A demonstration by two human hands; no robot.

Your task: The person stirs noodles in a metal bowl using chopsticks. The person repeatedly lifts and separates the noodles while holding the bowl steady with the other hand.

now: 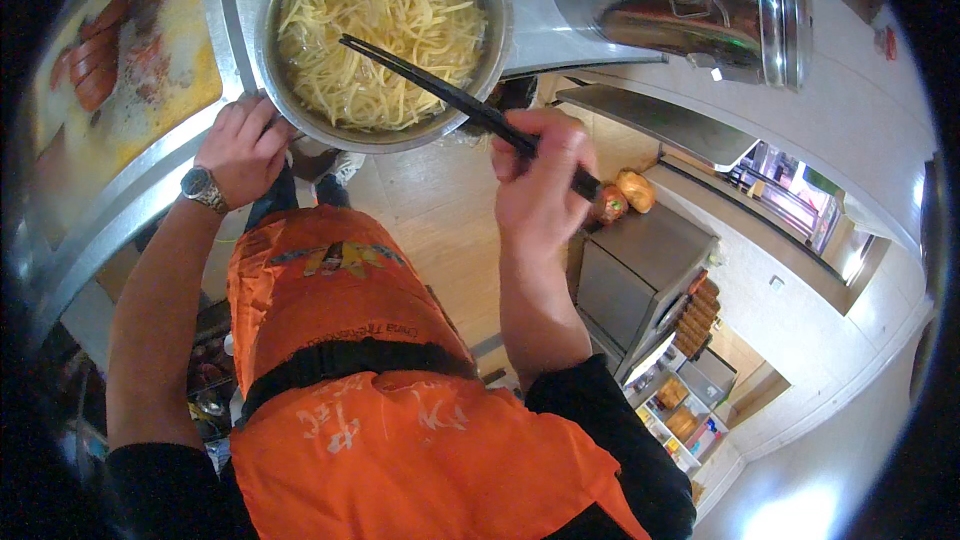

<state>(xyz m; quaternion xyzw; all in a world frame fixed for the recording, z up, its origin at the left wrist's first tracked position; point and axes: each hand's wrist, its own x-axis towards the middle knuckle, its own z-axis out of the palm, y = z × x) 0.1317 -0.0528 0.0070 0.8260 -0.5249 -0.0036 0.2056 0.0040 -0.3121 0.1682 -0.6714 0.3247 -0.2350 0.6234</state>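
A round steel pan point(495, 52) at the top holds a heap of pale yellow strips point(390, 37) in clear liquid; I cannot tell noodles from shredded potato. My right hand point(544, 165) grips a pair of black chopsticks point(442, 90). Their tips lie close together over the strips, left of the pan's middle. Against the pan's lower left side is my left hand point(247, 142), fingers curled at the metal counter edge. Its fingertips are partly hidden, so whether it grips a handle is unclear. A metal watch point(202, 186) circles that wrist.
To the left, a steel-framed board point(172, 30) carries a food picture. A large steel pot point(675, 7) lies toward the upper right. Behind my right arm stand a grey cabinet point(622, 285), two round items, possibly onions point(626, 195), egg trays point(696, 315) and stocked shelves point(679, 416).
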